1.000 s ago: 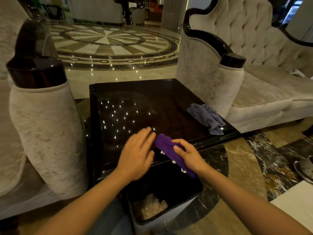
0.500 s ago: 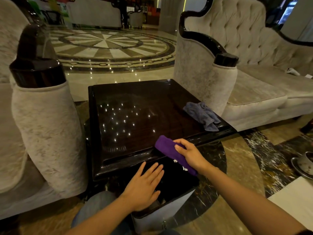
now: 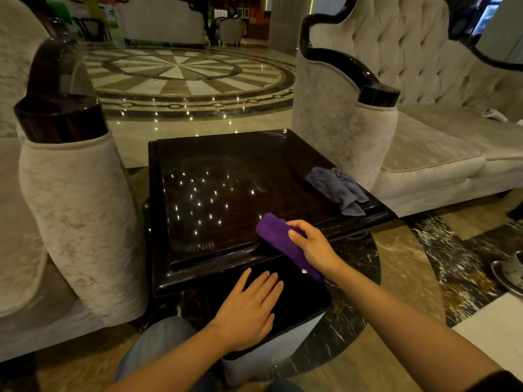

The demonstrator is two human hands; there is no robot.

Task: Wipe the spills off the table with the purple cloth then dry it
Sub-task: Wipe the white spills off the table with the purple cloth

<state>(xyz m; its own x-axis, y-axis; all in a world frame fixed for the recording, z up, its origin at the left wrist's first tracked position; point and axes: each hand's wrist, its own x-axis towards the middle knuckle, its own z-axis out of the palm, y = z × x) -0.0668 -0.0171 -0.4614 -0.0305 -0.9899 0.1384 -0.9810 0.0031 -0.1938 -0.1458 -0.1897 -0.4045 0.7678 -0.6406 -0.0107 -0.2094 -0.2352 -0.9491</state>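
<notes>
The dark glossy square table (image 3: 226,171) stands in front of me, its top shining with reflected lights. My right hand (image 3: 310,244) grips the folded purple cloth (image 3: 273,229) at the table's near right edge, the cloth hanging partly over the edge with a white crumb stuck near its lower end. My left hand (image 3: 249,309) hovers flat with fingers spread over the dark opening of a waste bin (image 3: 285,349) below the table's near edge. A crumpled grey-blue cloth (image 3: 338,188) lies on the table's right side.
A cream sofa arm (image 3: 76,210) rises close on the left and a tufted cream sofa (image 3: 410,142) on the right. A cup on a saucer (image 3: 509,274) sits on the marble floor at far right. My knee in jeans (image 3: 158,343) shows below.
My left hand left the table's near edge and dropped down over the bin, which it now covers. My right hand kept the purple cloth at the table edge, with fewer crumbs on it.
</notes>
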